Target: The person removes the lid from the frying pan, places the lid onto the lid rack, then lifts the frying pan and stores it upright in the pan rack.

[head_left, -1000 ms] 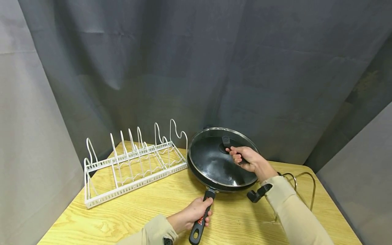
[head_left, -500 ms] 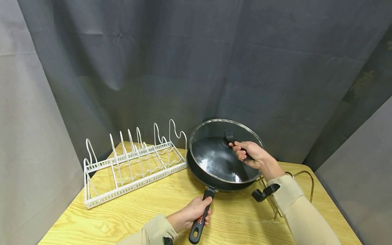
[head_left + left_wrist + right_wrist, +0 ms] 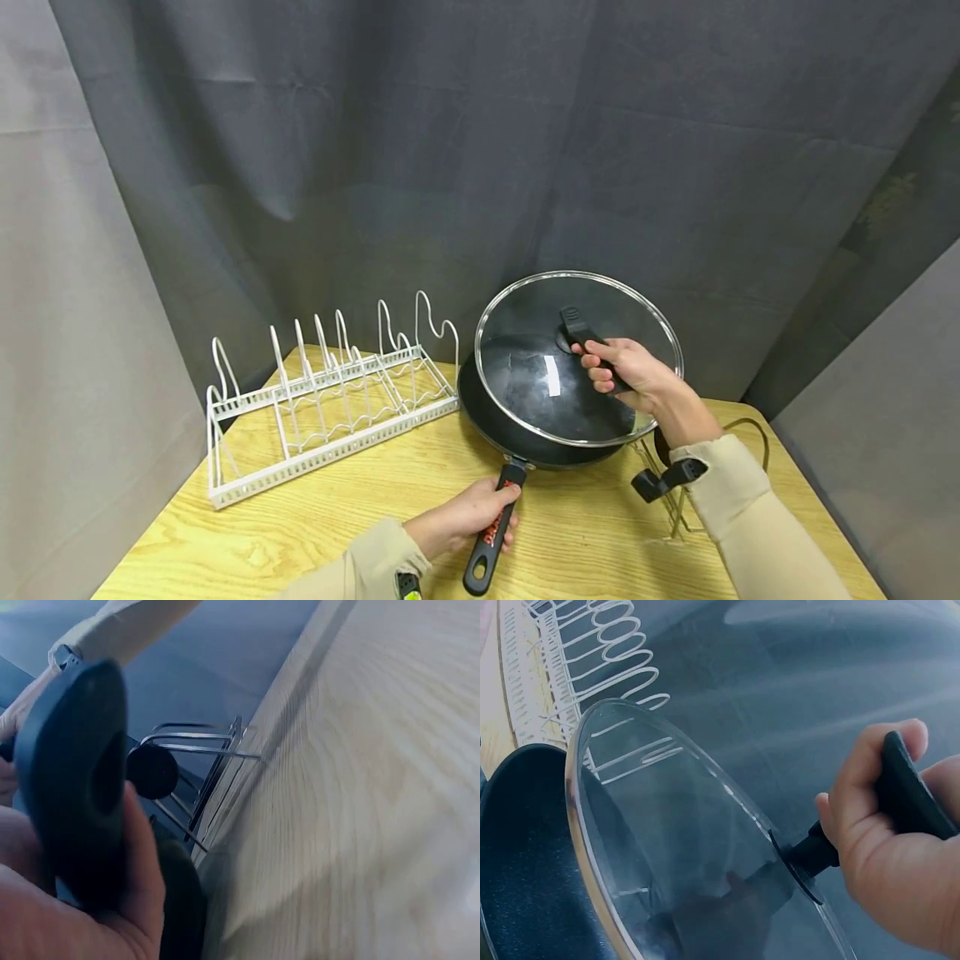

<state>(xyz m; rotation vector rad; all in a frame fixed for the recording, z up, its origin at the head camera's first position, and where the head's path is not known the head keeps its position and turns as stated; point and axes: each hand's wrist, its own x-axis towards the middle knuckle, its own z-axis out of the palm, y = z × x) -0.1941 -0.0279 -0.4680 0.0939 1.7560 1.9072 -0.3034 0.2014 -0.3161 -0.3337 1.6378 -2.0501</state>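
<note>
A black frying pan [image 3: 480, 417] rests on the wooden table, its handle [image 3: 491, 533] pointing toward the front. My left hand [image 3: 468, 512] grips that handle, thumb along the top. Above the pan, my right hand [image 3: 626, 375] holds a round glass lid [image 3: 517, 392] by its black handle [image 3: 574, 325]. The lid is raised and tilted, with a gap between its metal rim and the pan in the right wrist view. Through the glass the pan's dark inside [image 3: 532, 847] shows. In the left wrist view the pan handle's end [image 3: 71, 780] fills the near left.
A white wire rack [image 3: 337, 417] with upright loops stands left of the pan. Partly behind my right forearm is a metal wire stand [image 3: 678, 508], with a round dark piece seen beside it [image 3: 152, 771]. Grey curtains [image 3: 375, 167] enclose the table [image 3: 360, 508] at the back and sides.
My right hand has lifted the lid off the pan, moving it up and to the right. The left hand has kept its hold on the pan handle, and the pan stays put.
</note>
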